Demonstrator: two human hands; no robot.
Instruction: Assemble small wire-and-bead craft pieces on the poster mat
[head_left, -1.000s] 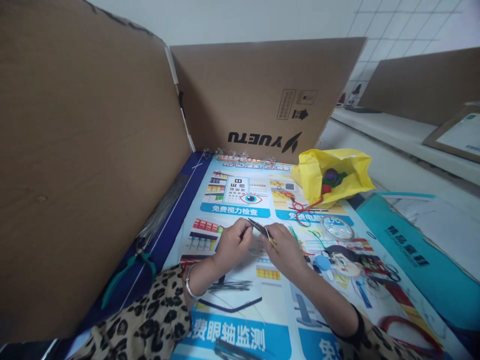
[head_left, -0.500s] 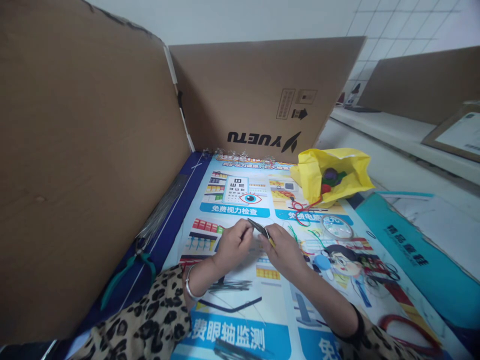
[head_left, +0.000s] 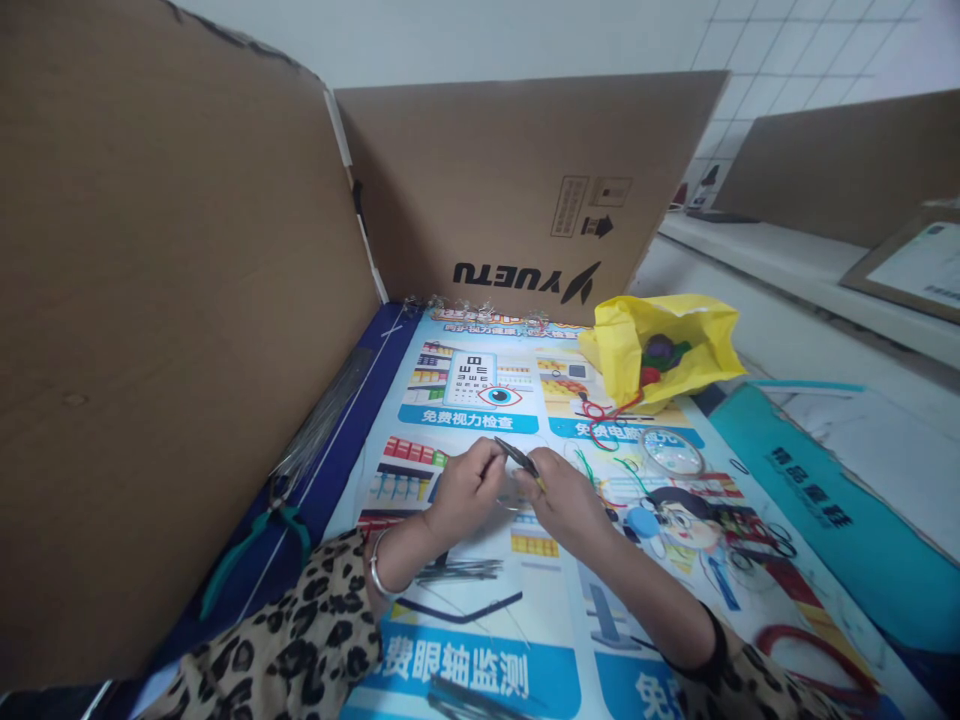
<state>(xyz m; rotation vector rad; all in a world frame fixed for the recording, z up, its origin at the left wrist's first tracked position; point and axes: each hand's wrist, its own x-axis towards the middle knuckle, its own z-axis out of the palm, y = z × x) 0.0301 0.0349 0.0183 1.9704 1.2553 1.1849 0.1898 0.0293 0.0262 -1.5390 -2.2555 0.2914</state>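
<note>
My right hand (head_left: 566, 500) is closed around a pair of pliers (head_left: 516, 456) with dark jaws and a bit of yellow at the handle. The jaws point left, toward the fingertips of my left hand (head_left: 471, 488). That hand is pinched shut near the plier tips, on what looks like a thin wire (head_left: 516, 508) that curves faintly below and between both hands. The fingers hide most of the wire. Under my left wrist, a bundle of short dark wires (head_left: 461, 571) lies on the printed poster sheet (head_left: 469, 412).
Teal-handled pliers (head_left: 255, 545) and long straight wires (head_left: 322, 410) lie at left beside a cardboard wall (head_left: 187, 300). A yellow bag (head_left: 622, 350) with coloured yarn stands at back right. Right of my hands are a clear round dish (head_left: 673, 453) and a red coil (head_left: 817, 660).
Both hands stay almost in place, with the pliers still at the left fingertips. The thin wire's curve below the hands shows more clearly now.
</note>
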